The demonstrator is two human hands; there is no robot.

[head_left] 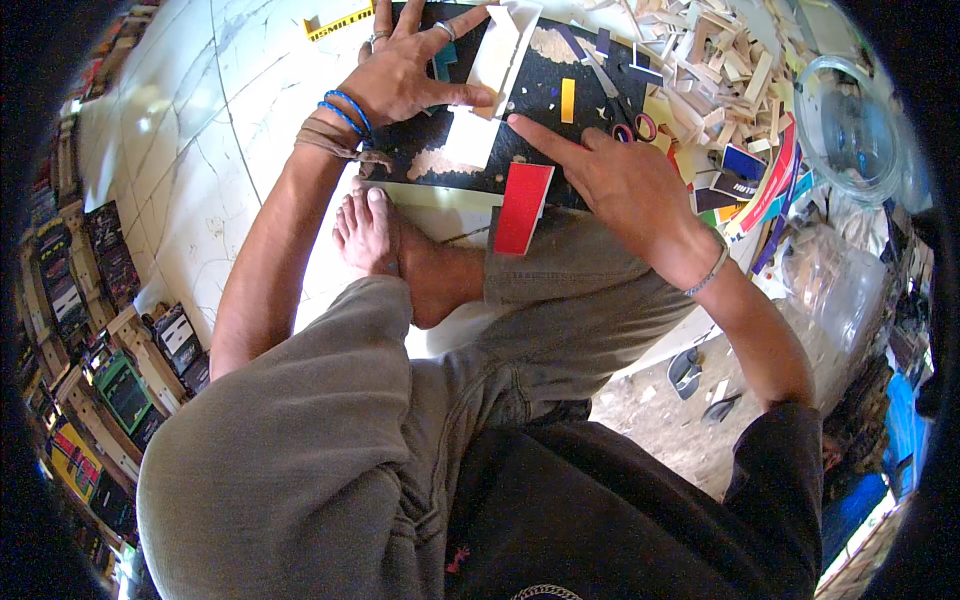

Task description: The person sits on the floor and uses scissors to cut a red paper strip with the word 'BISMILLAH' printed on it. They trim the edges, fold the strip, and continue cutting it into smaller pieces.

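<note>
A long white strip with a raised edge [507, 45] lies on a worn black board [400, 165]. My left hand [415, 65] spreads its fingers over the board, its thumb pressing on the strip's lower part and a fingertip at its upper end. From the other side, my right hand [630, 185] stretches its index finger to the strip's edge, with the other fingers bent and partly hidden. A red rectangular piece [523, 208] rests by the board's near edge. Scissors [622, 130] with pink-and-purple handles and a small yellow strip [568, 100] are near my right hand.
Small wooden pieces [715, 75] are heaped at the far right, beside coloured scraps [745, 175] and a clear plastic tub [850, 135]. A yellow printed strip [340, 22] lies on the white tiles at far left. Stacked printed wooden items [125, 390] line the left side.
</note>
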